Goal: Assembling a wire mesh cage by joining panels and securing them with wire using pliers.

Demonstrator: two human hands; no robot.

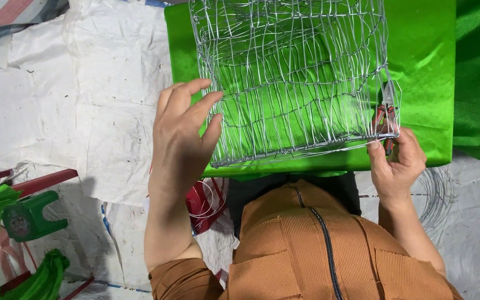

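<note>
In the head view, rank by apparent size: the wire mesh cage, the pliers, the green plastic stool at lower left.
1. wire mesh cage, clearly largest.
2. green plastic stool.
3. pliers, partly hidden by the right hand, so unsure against the stool.

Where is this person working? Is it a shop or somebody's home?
Probably a small craft workshop set up on the floor. The hands work on a wire cage over green cloth, with pliers, a coil of wire and white sacking spread around.

Silver wire is seen in the mesh cage (295, 78), laid on bright green cloth (418, 55) (red-handled pliers (385, 119)); the jacket (306, 250) is rust-brown, ribbed.
</note>
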